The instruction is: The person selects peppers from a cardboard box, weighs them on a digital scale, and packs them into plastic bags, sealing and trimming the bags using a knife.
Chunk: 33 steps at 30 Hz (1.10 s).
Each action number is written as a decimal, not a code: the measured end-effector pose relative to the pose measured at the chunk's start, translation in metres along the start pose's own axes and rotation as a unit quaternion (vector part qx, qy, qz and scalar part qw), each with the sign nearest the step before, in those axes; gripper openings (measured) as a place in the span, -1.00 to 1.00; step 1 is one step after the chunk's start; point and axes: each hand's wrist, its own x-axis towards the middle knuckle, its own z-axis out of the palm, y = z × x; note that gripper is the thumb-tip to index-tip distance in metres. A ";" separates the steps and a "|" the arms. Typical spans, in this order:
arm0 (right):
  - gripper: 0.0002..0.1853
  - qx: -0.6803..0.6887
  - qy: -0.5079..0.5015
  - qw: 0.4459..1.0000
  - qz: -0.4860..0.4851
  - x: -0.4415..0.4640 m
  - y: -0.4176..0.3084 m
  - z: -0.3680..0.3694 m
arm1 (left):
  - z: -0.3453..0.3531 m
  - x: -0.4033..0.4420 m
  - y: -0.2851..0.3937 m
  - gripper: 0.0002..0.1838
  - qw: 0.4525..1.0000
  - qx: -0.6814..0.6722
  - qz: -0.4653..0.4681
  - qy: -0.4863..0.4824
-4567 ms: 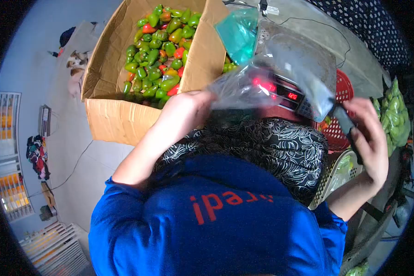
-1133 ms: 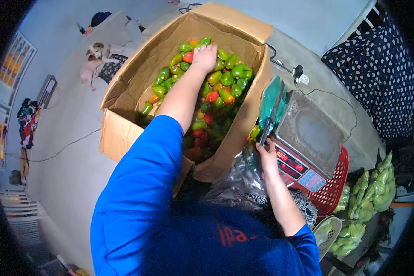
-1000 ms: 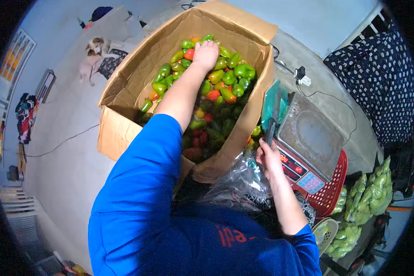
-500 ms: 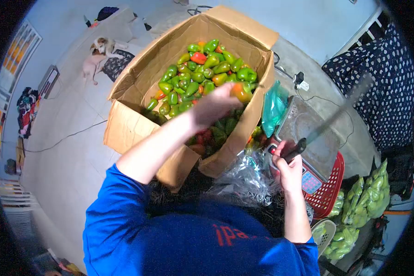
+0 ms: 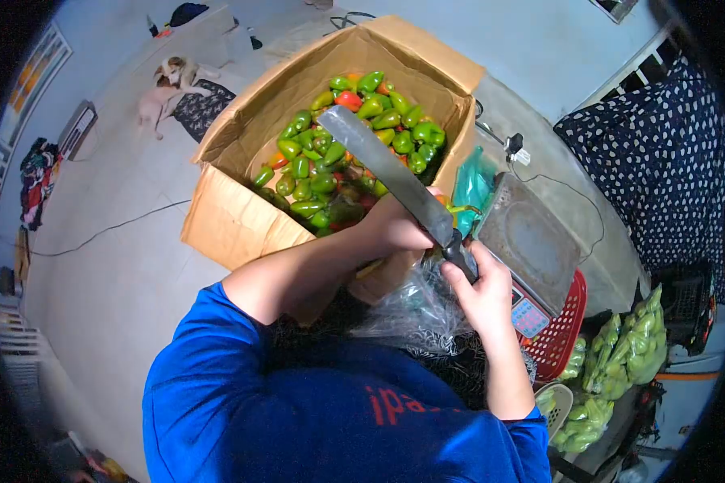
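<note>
In the head view my right hand (image 5: 485, 291) is closed on the black handle of a large knife (image 5: 393, 173), whose broad blade points up and left over the cardboard box (image 5: 242, 216). My left hand (image 5: 403, 224) is at the box's near right edge, partly behind the blade. It holds a pepper (image 5: 461, 208), of which a yellowish part and green stem show. Many green and red peppers (image 5: 322, 165) lie inside the box. A clear plastic bag (image 5: 415, 312) is on the lap below my hands.
A scale (image 5: 536, 233) stands right of my hands, beside a teal bag (image 5: 474, 181) and a red basket (image 5: 562, 342). Farther right are bags of green vegetables (image 5: 640, 342). A dog (image 5: 169, 90) lies on the floor at upper left; a cable (image 5: 113, 235) crosses the floor.
My left hand first reached into the box, then lifted a pepper and brought it down and right to the knife. The knife blade has swung from upper right to upper left.
</note>
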 end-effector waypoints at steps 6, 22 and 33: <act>-0.48 0.067 -0.009 0.998 -0.005 -0.004 0.008 -0.008 | -0.014 0.002 0.039 -0.73 0.998 0.063 0.000 -0.010; -0.57 0.102 -0.024 0.994 0.011 -0.008 0.009 -0.024 | -0.010 -0.007 0.047 -0.48 0.991 -0.102 -0.035 0.074; -0.57 -0.039 0.095 0.993 -0.065 -0.006 0.011 -0.018 | -0.016 -0.005 0.054 -0.52 0.957 -0.242 -0.130 0.097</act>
